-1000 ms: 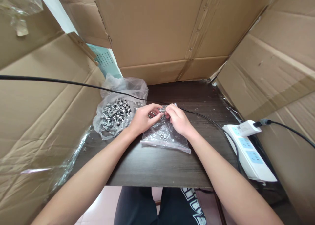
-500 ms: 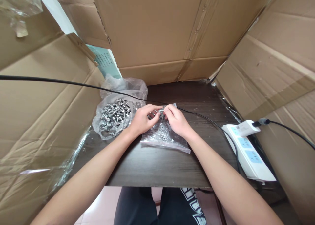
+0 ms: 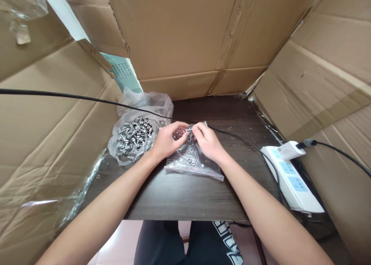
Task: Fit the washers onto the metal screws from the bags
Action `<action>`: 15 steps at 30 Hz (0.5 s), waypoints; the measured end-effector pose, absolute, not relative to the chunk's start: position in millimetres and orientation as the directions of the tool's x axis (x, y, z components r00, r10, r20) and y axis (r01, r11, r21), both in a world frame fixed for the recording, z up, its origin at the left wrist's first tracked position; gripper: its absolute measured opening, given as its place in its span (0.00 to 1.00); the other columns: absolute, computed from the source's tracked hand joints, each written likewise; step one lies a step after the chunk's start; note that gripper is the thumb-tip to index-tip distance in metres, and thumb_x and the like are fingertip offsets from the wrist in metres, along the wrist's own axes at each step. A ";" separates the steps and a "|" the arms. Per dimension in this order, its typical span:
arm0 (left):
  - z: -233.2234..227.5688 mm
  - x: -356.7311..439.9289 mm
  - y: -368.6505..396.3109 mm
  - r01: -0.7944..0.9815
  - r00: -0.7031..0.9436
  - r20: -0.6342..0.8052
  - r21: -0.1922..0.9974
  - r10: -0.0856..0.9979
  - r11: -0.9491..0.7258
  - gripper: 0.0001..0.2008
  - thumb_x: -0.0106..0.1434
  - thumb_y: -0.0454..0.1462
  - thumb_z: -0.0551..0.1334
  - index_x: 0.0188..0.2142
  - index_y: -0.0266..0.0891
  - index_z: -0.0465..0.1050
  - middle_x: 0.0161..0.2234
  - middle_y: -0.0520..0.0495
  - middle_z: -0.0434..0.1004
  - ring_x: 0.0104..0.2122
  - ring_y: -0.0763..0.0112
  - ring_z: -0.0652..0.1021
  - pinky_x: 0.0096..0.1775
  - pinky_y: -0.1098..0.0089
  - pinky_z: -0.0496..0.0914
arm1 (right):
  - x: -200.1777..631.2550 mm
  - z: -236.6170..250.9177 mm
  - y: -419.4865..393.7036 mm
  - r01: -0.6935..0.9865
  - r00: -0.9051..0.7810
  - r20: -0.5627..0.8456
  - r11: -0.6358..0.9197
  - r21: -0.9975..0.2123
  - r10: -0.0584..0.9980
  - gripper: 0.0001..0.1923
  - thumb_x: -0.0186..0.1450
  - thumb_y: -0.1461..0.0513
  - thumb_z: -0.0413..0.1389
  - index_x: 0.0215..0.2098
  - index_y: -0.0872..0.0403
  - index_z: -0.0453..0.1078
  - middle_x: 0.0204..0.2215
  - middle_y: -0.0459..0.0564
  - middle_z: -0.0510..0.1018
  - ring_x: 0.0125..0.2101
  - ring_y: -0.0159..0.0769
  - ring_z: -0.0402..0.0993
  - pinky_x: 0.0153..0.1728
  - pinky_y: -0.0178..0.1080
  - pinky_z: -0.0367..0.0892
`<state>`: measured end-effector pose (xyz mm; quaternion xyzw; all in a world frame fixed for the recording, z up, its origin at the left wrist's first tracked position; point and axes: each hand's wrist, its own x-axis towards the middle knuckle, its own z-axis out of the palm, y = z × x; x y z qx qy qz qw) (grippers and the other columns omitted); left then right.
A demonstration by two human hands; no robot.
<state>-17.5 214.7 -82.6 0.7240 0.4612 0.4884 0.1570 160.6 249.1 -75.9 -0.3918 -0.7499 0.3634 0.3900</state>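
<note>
A: Pinching a small bolt (image 3: pixel 189 129), left hand (image 3: pixel 166 141) and right hand (image 3: pixel 208 142) meet above the zip bag of washers (image 3: pixel 193 160), right of the open bag of bolts (image 3: pixel 133 136).

B: Changed?

A: Barely; the fingertips have drawn closer, so fitting continues. Power strip (image 3: pixel 291 179) unmoved.

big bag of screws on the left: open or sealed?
Open. The bag has its clear plastic spread wide on the table, and the screws lie bare in a heap in the middle.
</note>
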 end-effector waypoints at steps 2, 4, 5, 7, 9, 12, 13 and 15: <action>-83.1 -17.7 214.7 0.523 0.113 0.568 0.664 0.815 -0.535 0.10 0.66 0.35 0.65 0.47 0.36 0.78 0.37 0.47 0.84 0.34 0.72 0.82 0.36 0.74 0.78 | 160.1 -75.9 248.6 0.307 -0.399 0.299 0.433 -0.847 0.867 0.14 0.70 0.54 0.47 0.30 0.50 0.63 0.27 0.46 0.70 0.33 0.38 0.69 0.39 0.40 0.64; -83.4 -18.1 214.7 0.531 0.132 0.573 0.648 0.809 -0.546 0.10 0.66 0.35 0.64 0.47 0.37 0.78 0.38 0.47 0.84 0.34 0.72 0.82 0.36 0.74 0.78 | 159.7 -75.9 248.0 0.307 -0.407 0.297 0.435 -0.846 0.864 0.14 0.70 0.54 0.47 0.30 0.50 0.63 0.27 0.46 0.70 0.33 0.38 0.69 0.39 0.40 0.64; -83.5 -18.3 214.6 0.533 0.142 0.573 0.643 0.807 -0.550 0.10 0.66 0.35 0.64 0.47 0.37 0.78 0.39 0.46 0.84 0.34 0.72 0.82 0.35 0.74 0.78 | 159.5 -75.9 247.7 0.306 -0.407 0.296 0.434 -0.847 0.864 0.14 0.70 0.54 0.47 0.30 0.50 0.64 0.27 0.46 0.70 0.33 0.38 0.69 0.39 0.40 0.64; -83.6 -18.7 214.6 0.533 0.156 0.570 0.639 0.807 -0.555 0.11 0.65 0.34 0.64 0.47 0.37 0.78 0.40 0.45 0.84 0.33 0.71 0.82 0.35 0.73 0.78 | 159.3 -75.8 247.1 0.307 -0.401 0.292 0.428 -0.850 0.868 0.14 0.71 0.54 0.48 0.30 0.50 0.64 0.28 0.47 0.71 0.33 0.38 0.69 0.39 0.40 0.64; -83.8 -18.9 214.6 0.530 0.164 0.563 0.642 0.810 -0.554 0.11 0.64 0.34 0.64 0.47 0.37 0.78 0.41 0.45 0.84 0.33 0.71 0.82 0.35 0.72 0.78 | 159.2 -75.6 246.5 0.305 -0.398 0.288 0.422 -0.854 0.871 0.14 0.71 0.54 0.48 0.30 0.50 0.64 0.28 0.47 0.71 0.33 0.38 0.69 0.39 0.40 0.64; -84.3 -18.9 214.8 0.525 0.156 0.557 0.653 0.816 -0.546 0.11 0.65 0.35 0.65 0.47 0.38 0.78 0.41 0.46 0.83 0.32 0.72 0.82 0.34 0.72 0.78 | 158.8 -75.5 245.8 0.296 -0.403 0.286 0.419 -0.858 0.869 0.14 0.71 0.54 0.48 0.30 0.50 0.64 0.27 0.46 0.70 0.34 0.39 0.70 0.39 0.40 0.65; -84.4 -18.9 214.8 0.521 0.153 0.556 0.657 0.817 -0.544 0.11 0.65 0.36 0.65 0.47 0.38 0.78 0.40 0.46 0.83 0.32 0.71 0.82 0.34 0.72 0.78 | 158.6 -75.6 245.6 0.293 -0.404 0.286 0.419 -0.859 0.869 0.14 0.71 0.54 0.48 0.30 0.50 0.64 0.27 0.46 0.70 0.34 0.39 0.70 0.39 0.40 0.65; -84.1 -18.8 214.6 0.508 0.148 0.554 0.668 0.820 -0.543 0.13 0.65 0.37 0.65 0.49 0.38 0.77 0.41 0.45 0.83 0.33 0.71 0.82 0.34 0.72 0.79 | 158.4 -75.7 245.5 0.289 -0.402 0.283 0.414 -0.863 0.871 0.14 0.71 0.54 0.48 0.30 0.50 0.64 0.27 0.46 0.70 0.33 0.39 0.69 0.39 0.40 0.65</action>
